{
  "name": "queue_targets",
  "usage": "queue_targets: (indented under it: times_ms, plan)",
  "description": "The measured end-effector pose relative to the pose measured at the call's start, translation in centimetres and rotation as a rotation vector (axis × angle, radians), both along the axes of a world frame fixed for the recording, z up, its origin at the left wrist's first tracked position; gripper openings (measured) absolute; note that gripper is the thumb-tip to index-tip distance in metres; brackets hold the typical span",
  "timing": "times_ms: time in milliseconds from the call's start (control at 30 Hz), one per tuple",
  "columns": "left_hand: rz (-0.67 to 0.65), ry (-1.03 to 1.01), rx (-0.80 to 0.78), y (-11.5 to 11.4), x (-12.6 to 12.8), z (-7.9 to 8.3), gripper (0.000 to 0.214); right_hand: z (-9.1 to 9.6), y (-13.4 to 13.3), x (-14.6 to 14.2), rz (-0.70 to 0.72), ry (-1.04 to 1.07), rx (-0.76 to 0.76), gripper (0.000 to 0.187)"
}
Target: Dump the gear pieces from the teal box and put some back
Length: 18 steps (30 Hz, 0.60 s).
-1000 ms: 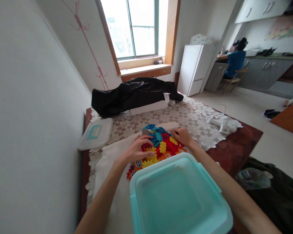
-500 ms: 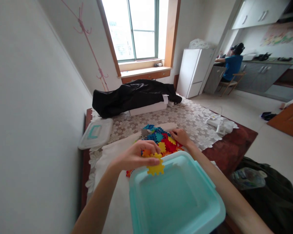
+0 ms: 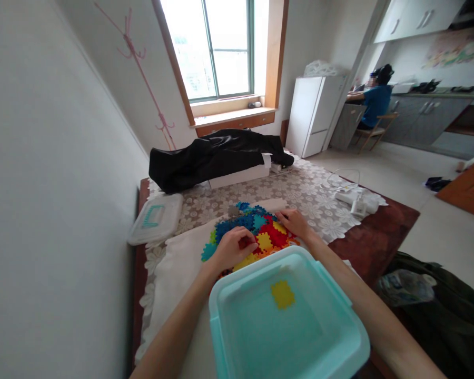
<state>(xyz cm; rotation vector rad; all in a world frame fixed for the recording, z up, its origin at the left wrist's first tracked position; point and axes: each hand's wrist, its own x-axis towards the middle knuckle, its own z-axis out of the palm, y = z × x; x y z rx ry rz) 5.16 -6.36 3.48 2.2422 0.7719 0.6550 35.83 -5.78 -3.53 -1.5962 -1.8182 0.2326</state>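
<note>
Two hands: both reach forward from the bottom of the view, bare forearms on either side of a box.
Left hand [image 3: 235, 250]: curled downward on top of the tiles, fingers bunched; whether it pinches a tile cannot be told.
Right hand [image 3: 296, 223]: fingers [image 3: 286, 218] loosely spread, tips resting on the far right edge of the tiles, nothing gripped.
Tiles: a heap of interlocking plastic tiles [image 3: 256, 234] with gear-like edges, in blue, red, yellow and orange, lying between the hands, its near edge hidden behind the box.
Box: an open turquoise plastic box [image 3: 256, 268] directly in front of the person, just beside the heap.
Inside the box: one yellow tile [image 3: 283, 294] lying flat on the floor, alone.
Underneath: a white cloth [image 3: 174, 279] over a lace cover [image 3: 312, 195] on a dark red counter [image 3: 379, 223].
Nearby: a clear lid with a turquoise handle [image 3: 154, 218] to the left; a white charger with cable [image 3: 351, 197] to the right.
Farther off: a black cover [image 3: 209, 160]; a person in a blue shirt [image 3: 376, 105], seated across the room.
</note>
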Motion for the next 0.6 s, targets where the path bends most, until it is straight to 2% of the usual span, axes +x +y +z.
queue_targets:
  times_ms: [100,167,333,467,600]
  plan:
    - [0.006,0.012,0.044,-0.2,0.2,-0.5,0.011,0.3,-1.3,-0.9,-0.034,0.26,0.094,0.052]
    - [0.013,0.013,0.061,-0.2,0.3,-0.7,0.013,0.5,-2.2,-1.4,-0.053,0.327,0.086,0.053]
    - [-0.037,0.028,0.097,-0.2,0.2,-0.6,0.018,0.5,-2.4,-2.0,0.004,0.174,0.112,0.043]
    - [-0.149,0.103,0.156,-0.5,0.0,-0.3,0.027,-0.3,-1.4,-1.7,-0.086,0.17,0.131,0.034]
    - [-0.142,0.193,0.196,-0.8,0.2,-0.4,0.023,-0.9,-0.4,-1.5,-0.15,0.132,0.037,0.04]
